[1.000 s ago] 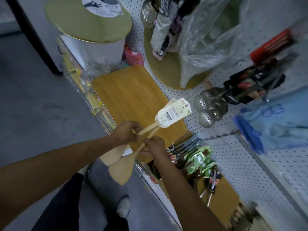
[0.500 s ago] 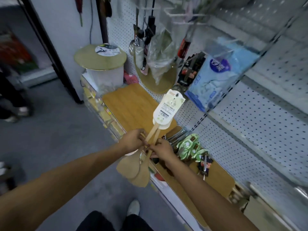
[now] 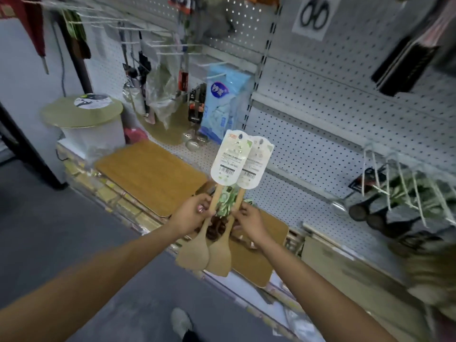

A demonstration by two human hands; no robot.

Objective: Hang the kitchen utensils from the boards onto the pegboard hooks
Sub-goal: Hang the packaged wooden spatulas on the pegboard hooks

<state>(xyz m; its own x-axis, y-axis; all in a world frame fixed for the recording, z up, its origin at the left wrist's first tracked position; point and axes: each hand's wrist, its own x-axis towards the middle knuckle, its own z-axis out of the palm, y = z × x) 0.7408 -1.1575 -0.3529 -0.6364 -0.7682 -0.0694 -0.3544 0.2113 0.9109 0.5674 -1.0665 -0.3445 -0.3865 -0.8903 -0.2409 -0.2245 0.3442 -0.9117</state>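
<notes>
Spatulas first: I've got two wooden ones up in front of me, dead centre of the head view, blades down and label cards up. My left hand (image 3: 191, 214) pinches the handle of the left spatula (image 3: 197, 240), and my right hand (image 3: 249, 224) grips the handle of the right spatula (image 3: 223, 248). The two blades overlap a bit at about 6 o'clock from my hands, and the white label cards (image 3: 237, 157) overlap as well at 12 o'clock (barcodes facing me, print too small to read).

Behind them, the pegboard (image 3: 320, 134) fills the whole upper right. A row of bare wire hooks (image 3: 404, 178) sticks out at 3 o'clock, with some dark ladles (image 3: 370, 213) hanging just under them. Up around 11 o'clock there's a blue packet (image 3: 222, 104) and a few long-handled utensils (image 3: 142, 77) already hanging on hooks.

On the shelf below, one bamboo board (image 3: 148, 174) lies at 10 o'clock from my hands, and a second board (image 3: 266, 245) sits right under them, partly hidden by the spatulas. A round gold lid (image 3: 81, 112) is over at 10 o'clock, further off.
</notes>
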